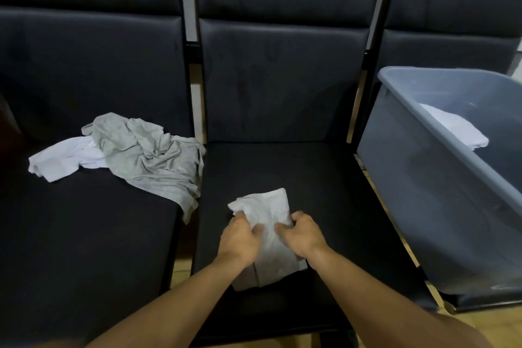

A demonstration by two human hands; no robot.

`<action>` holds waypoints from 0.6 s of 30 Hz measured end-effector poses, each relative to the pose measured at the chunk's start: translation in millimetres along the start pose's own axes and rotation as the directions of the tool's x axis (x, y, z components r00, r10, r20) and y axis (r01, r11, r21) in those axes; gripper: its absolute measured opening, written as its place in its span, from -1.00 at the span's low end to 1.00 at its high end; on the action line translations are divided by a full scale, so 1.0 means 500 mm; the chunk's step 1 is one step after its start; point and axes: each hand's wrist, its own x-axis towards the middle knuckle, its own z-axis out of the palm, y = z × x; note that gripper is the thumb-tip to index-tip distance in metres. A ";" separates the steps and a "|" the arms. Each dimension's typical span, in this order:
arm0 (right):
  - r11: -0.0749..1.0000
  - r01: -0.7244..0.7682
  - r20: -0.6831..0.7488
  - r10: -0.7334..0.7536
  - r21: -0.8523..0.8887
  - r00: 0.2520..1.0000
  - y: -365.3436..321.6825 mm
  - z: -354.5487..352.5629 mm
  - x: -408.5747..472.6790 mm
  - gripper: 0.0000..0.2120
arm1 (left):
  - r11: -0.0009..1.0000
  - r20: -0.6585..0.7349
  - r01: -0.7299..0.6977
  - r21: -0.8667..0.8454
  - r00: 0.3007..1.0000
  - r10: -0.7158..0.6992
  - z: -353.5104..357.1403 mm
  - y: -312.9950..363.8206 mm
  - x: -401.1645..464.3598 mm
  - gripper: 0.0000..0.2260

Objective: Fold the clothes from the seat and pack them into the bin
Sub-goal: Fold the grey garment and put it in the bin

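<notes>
Both hands are down on the middle seat (pixel 282 172), side by side and nearly touching, forearms reaching in from the lower edge and converging toward the cloth. My left hand (pixel 240 240) has its fingers curled into the left side of the pale grey garment (pixel 265 209), thumb tucked toward the centre, bunching the fabric. My right hand (pixel 302 234) mirrors it, fingers curled over the right edge and thumb pressing in, so each hand grips the same piece.

That garment is folded narrow and lies flat on the seat cushion. Its long axis runs from the front edge of the seat away toward the backrest, leaning slightly rightward at the far end. The far end is squared off on the right with a loose corner poking out to the left; the near end sits under my wrists.

On the left seat (pixel 84 234) lies a crumpled grey shirt (pixel 149 158), draped over the gap between seats, partly covering a white garment (pixel 62 158) on its left.

On the right seat stands the grey bin (pixel 423 178), with a folded white piece (pixel 457 128) inside it.
</notes>
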 end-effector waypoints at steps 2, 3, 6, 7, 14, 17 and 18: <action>0.998 0.053 -0.038 -0.052 0.042 0.998 -0.004 -0.011 -0.011 -0.75 | 0.994 0.004 -0.035 -0.105 0.999 0.036 -0.016 0.015 -0.001 -0.66; 0.994 0.092 -0.070 -0.088 0.066 0.994 -0.006 -0.026 -0.018 -0.77 | 0.986 0.003 -0.071 -0.154 0.997 0.072 -0.023 0.031 -0.001 -0.65; 0.973 0.220 -0.166 -0.206 0.068 0.964 -0.033 -0.080 -0.040 -0.79 | 0.926 -0.050 -0.181 -0.333 0.983 0.174 -0.059 0.070 -0.010 -0.68; 0.965 0.253 -0.205 -0.235 0.066 0.950 -0.044 -0.110 -0.048 -0.78 | 0.901 -0.066 -0.208 -0.380 0.978 0.198 -0.073 0.096 -0.014 -0.72; 0.911 0.411 -0.499 -0.339 0.038 0.798 -0.087 -0.397 -0.122 -0.64 | 0.743 -0.161 -0.478 -0.468 0.873 0.460 -0.124 0.399 -0.062 -0.64; 0.908 0.418 -0.591 -0.322 0.027 0.739 -0.062 -0.546 -0.152 -0.64 | 0.686 -0.145 -0.539 -0.489 0.825 0.546 -0.104 0.544 -0.096 -0.64; 0.915 0.404 -0.609 -0.312 0.014 0.729 -0.046 -0.593 -0.161 -0.67 | 0.682 -0.110 -0.537 -0.497 0.818 0.564 -0.089 0.590 -0.106 -0.64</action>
